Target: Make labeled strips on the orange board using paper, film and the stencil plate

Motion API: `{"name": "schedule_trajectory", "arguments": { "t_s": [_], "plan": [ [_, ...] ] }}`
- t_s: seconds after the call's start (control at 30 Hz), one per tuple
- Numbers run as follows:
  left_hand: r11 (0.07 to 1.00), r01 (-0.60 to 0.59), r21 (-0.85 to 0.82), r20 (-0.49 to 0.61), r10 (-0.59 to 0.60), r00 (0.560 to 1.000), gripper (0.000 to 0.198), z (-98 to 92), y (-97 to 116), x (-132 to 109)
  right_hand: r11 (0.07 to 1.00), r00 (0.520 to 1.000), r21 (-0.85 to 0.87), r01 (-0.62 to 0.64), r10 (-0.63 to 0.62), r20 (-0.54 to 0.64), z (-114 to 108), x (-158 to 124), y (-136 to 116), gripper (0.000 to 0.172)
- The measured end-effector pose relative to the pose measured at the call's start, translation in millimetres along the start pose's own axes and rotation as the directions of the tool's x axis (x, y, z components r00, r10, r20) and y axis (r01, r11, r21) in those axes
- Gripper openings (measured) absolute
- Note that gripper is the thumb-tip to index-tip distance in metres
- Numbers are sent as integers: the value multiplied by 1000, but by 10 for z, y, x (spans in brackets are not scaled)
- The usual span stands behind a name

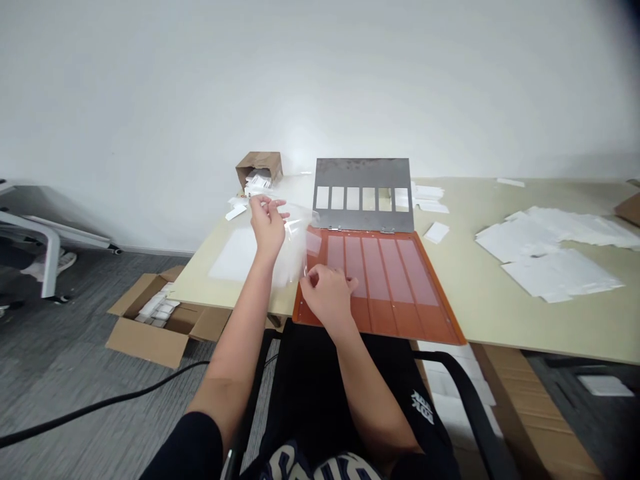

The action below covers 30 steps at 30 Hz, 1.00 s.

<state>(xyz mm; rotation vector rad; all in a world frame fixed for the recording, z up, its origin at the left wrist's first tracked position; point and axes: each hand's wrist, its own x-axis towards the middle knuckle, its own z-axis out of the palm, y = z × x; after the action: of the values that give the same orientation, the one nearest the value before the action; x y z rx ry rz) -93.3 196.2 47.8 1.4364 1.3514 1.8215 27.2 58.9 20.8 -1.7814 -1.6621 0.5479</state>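
Observation:
A sheet of clear plastic film (295,233) is lifted and curved between my hands, its glossy edge catching light. My left hand (269,223) is closed at the film's far left part, fingers curled. Lower down, my right hand (330,293) pinches the film's near edge with thumb and finger, above the left side of an orange-brown board (370,321). Pale strips lie in rows on that board. Hinged to its far edge, a grey metal plate (363,172) with several rectangular windows stands raised. Under the film, more translucent sheets (233,257) lie on the table.
At the table's (470,320) back left, a small cardboard box (260,160) lies with white pieces spilling out. Flat white packets (560,270) are spread at right, and a white card (437,232) lies beside the plate. An open carton (150,340) stands on the floor at left.

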Motion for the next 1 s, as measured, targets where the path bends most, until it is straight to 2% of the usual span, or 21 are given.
{"name": "schedule_trajectory", "arguments": {
  "t_s": [0.1, 0.3, 0.43, 0.57, 0.67, 0.83, 1.0],
  "plan": [
    [1000, 13, 17, 17, -13, 1000, 8, 132, -82, 267, 996, 1000, -90, -9, 9, 3, 21, -39, 11, 15],
    [992, 101, -75, 129, -90, 987, 8, 361, -99, 730, 969, 998, -246, -16, 0, -66, 40, -120, 31, 16],
    [990, 123, -76, 146, -111, 983, 7, 414, -131, 992, 950, 993, -311, -29, -8, -117, 39, -136, 38, 17],
    [992, 124, -16, 136, -121, 983, 19, 417, -244, 1235, 939, 995, -341, -33, -3, -104, 28, -131, 24, 17],
    [983, 149, 106, 101, -160, 982, 26, 409, -355, 1381, 939, 996, -343, -37, 6, -90, 37, -123, 28, 17],
    [894, 246, 374, 60, -288, 956, 27, 357, -560, 1515, 930, 993, -367, -28, -15, -114, 55, -118, 60, 12],
    [758, 218, 615, 74, -330, 941, 43, 246, -774, 1593, 930, 982, -368, 8, -77, -174, 34, -144, 85, 14]
  ]
}}
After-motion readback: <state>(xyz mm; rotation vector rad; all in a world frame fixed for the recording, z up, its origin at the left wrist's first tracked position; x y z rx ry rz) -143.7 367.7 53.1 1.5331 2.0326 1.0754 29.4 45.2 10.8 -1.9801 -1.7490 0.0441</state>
